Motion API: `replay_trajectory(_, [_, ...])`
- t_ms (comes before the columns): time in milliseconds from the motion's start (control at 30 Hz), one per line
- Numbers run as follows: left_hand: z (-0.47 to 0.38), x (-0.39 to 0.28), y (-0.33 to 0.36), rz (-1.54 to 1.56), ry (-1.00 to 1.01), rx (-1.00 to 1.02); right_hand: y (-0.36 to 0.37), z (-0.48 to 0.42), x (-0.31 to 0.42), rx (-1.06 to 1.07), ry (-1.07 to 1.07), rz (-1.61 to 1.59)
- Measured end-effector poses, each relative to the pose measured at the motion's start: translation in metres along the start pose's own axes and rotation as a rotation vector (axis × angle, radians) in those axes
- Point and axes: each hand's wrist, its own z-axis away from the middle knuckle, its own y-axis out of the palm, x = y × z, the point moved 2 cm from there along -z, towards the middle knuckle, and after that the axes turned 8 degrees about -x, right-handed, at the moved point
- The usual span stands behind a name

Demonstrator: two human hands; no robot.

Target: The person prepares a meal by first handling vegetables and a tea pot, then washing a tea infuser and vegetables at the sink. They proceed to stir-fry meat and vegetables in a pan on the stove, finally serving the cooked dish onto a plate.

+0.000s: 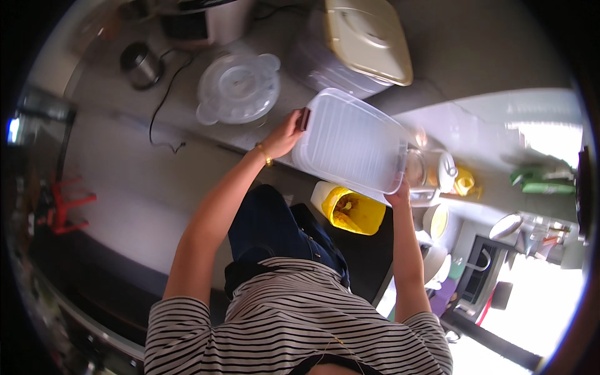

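Both hands hold a translucent plastic storage box [354, 140] by its two ends, over the counter's front edge. My left hand [283, 136], with a gold bracelet at the wrist, is closed around the brown handle clip [304, 119]. On the other end, my right hand [401, 193] grips the lower corner, its fingers partly hidden by the box. Left of the box a round clear plastic lid [241, 88] lies on the counter. Behind the box stands a large clear bin [323, 61] with a cream lid [370, 40].
A bin with a yellow liner [358, 211] stands below the box. A metal cup [141, 65], a black cord [161, 108] and an appliance [206, 23] are at upper left. Jars [440, 171] and a yellow bottle [464, 182] stand right. A red stool [70, 204] is far left.
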Motion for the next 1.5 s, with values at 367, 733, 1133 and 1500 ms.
replay_trajectory(367, [-0.005,0.018,-0.021,0.111,-0.286,0.080,0.007,0.016,-0.010,-0.202,-0.339,0.409])
replay_trajectory(733, [-0.012,0.002,-0.029,0.050,-0.559,0.070,0.014,0.022,0.013,-0.275,-0.532,1.023])
replay_trajectory(1133, [-0.014,0.013,-0.040,0.196,-0.582,0.065,0.054,0.099,0.003,-0.515,-0.346,0.723])
replay_trajectory(1500, [-0.004,-0.008,-0.010,0.091,-0.366,0.178,0.058,0.084,0.011,-0.446,-0.473,0.843])
